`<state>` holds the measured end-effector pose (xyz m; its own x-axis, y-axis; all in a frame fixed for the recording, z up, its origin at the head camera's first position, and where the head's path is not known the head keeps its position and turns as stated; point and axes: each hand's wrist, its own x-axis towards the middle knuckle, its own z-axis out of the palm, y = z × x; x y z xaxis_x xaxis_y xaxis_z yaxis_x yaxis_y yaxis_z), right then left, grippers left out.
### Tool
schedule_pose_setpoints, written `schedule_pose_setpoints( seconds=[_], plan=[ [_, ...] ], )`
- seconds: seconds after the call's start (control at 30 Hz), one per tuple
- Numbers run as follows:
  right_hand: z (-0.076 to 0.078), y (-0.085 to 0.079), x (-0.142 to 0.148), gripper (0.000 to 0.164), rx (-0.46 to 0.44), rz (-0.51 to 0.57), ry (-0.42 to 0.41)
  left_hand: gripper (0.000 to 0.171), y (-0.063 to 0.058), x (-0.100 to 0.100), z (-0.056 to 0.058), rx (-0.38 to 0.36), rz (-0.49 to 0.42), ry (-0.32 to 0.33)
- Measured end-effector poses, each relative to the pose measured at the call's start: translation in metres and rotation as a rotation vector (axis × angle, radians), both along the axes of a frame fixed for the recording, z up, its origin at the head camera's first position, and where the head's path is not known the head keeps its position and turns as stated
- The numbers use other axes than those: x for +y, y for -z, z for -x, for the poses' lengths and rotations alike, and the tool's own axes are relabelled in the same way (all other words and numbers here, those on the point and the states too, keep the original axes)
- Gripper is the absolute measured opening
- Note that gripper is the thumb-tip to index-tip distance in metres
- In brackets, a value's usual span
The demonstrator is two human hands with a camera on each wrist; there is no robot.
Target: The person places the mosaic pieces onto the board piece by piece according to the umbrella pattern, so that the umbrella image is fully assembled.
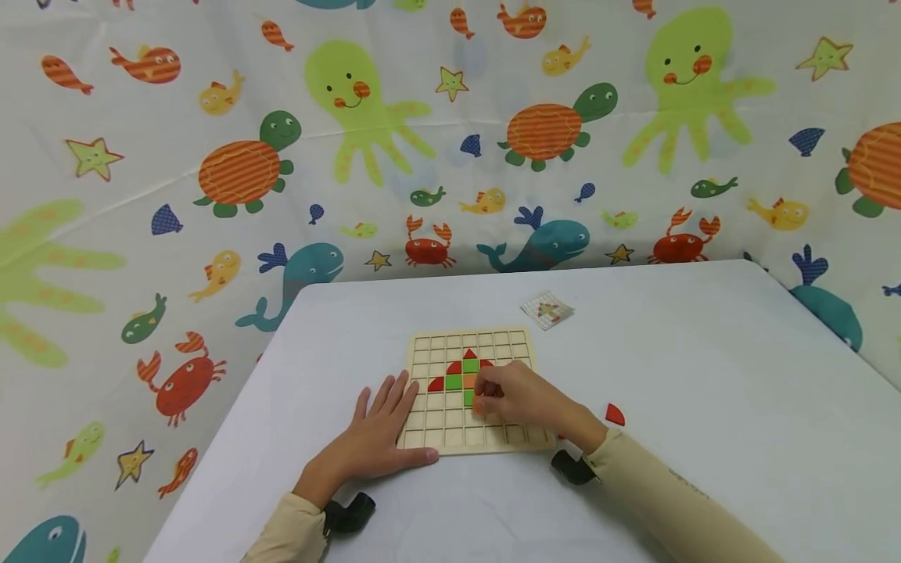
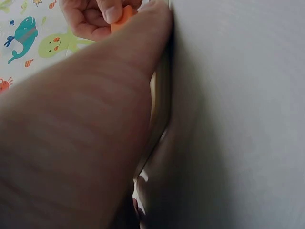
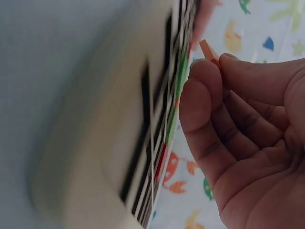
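Observation:
A wooden grid board (image 1: 429,438) lies on the table, with red, green and orange tiles set in its upper middle cells. Between thumb and fingertip my right hand (image 1: 519,391) pinches an orange tile (image 3: 209,52), held just over the board below a green tile (image 1: 468,399). That tile also shows in the left wrist view, where the orange piece (image 2: 125,19) sits at the right fingertips. My left hand (image 1: 376,434) rests with fingers spread at the board's left edge, its thumb along the near edge. The right hand hides some cells on the board's right.
A small printed pattern card (image 1: 547,310) lies behind the board. To the right of it, near the right forearm, is a red quarter-round tile (image 1: 615,414); another red bit (image 1: 561,436) peeks out beside the wrist. A sea-animal curtain (image 1: 450,156) hangs behind the white table (image 1: 704,375).

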<state>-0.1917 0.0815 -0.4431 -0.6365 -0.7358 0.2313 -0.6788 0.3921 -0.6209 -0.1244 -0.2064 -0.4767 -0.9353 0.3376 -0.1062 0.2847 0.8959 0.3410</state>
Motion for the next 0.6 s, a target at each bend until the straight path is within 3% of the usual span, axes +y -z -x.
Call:
schedule_pose_setpoints(
  seconds=[0.17, 0.37, 0.6],
  plan=[
    [-0.014, 0.004, -0.012, 0.017, 0.065, -0.046, -0.011, 0.121, -0.002, 0.001, -0.002, -0.005, -0.007, 0.001],
    [-0.024, 0.004, -0.018, 0.028, 0.160, -0.150, 0.058, 0.121, -0.002, 0.002, -0.002, 0.000, -0.002, -0.006],
    [-0.027, 0.006, -0.020, 0.028, 0.166, -0.233, 0.047, 0.122, -0.002, 0.004, -0.003, 0.001, 0.008, -0.011]
  ],
)
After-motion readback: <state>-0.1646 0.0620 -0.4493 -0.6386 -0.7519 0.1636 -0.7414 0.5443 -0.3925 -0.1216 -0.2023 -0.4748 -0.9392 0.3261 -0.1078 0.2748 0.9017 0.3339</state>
